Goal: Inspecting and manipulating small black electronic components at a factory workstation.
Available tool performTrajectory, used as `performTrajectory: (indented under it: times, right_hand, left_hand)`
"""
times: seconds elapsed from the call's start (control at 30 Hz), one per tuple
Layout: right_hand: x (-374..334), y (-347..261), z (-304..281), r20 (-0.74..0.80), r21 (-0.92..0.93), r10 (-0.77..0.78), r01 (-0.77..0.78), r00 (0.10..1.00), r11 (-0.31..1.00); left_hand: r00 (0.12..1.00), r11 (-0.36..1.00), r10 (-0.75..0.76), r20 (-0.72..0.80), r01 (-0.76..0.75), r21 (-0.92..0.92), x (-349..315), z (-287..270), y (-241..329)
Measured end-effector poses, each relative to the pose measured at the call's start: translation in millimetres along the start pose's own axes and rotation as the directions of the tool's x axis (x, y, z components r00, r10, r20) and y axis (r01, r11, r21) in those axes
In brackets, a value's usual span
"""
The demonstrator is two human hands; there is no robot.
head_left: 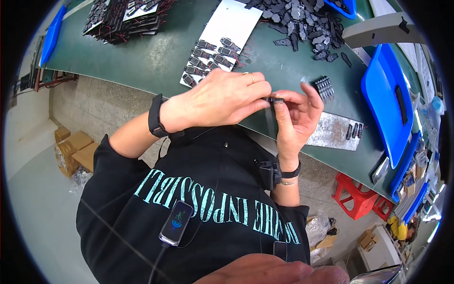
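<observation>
Close to the table's front edge, my left hand (pixel 231 97) and my right hand (pixel 298 116) meet over a small black part (pixel 275 100). The right thumb and a finger pinch it, while other right fingers are raised. The left fingertips close on its left end and hide some of it. Just beyond my left hand, a white board (pixel 231 21) carries several small black modules (pixel 205 45) with thin red wires. To the right of my right hand lies a worn metal plate (pixel 326 130) with three small black pieces (pixel 354 130) on it.
Loose black plastic parts (pixel 302 26) form a heap at the back. A row of small dark parts (pixel 324 88) lies right of my hands. Stacked loaded boards (pixel 113 21) stand far left. A blue tray (pixel 383 94) borders the right, above a red stool (pixel 354 195).
</observation>
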State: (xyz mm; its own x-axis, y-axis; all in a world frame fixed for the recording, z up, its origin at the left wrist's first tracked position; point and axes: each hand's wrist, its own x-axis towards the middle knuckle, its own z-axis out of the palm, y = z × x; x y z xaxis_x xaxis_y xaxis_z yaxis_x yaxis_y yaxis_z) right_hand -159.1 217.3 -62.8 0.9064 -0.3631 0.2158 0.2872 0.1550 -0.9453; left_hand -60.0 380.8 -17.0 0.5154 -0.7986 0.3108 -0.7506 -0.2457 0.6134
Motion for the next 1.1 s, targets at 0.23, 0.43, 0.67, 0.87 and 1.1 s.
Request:
performTrajectory:
  times: [0.23,0.43,0.67,0.87,1.1]
  right_hand:
    - [2.1,4.7,-6.0,0.075,-0.103,-0.012,0.020,0.997,0.994]
    - [2.4,-4.3,-1.0,0.046,-0.278,0.016,-0.003,0.999,0.961]
    - [3.4,-6.5,5.8,0.096,-0.523,-0.072,0.112,0.993,0.845]
    - [1.6,-3.7,8.1,0.072,-0.575,-0.058,0.089,0.996,0.813]
    - [4.8,-0.8,11.2,0.076,-0.573,-0.099,0.125,0.992,0.810]
  left_hand:
    - [0.987,0.950,-0.159,-0.003,0.152,-0.273,-1.3,11.3,1.9]
    - [0.957,0.951,-0.250,0.150,0.271,-0.146,-3.0,5.3,-0.6]
    - [0.995,0.997,-0.080,-0.059,0.080,0.004,4.0,-12.6,3.4]
    - [0.993,1.000,-0.018,-0.115,0.017,-0.010,8.8,-5.1,-0.1]
    - [0.988,0.999,-0.008,-0.152,0.014,0.037,6.4,-0.4,-3.6]
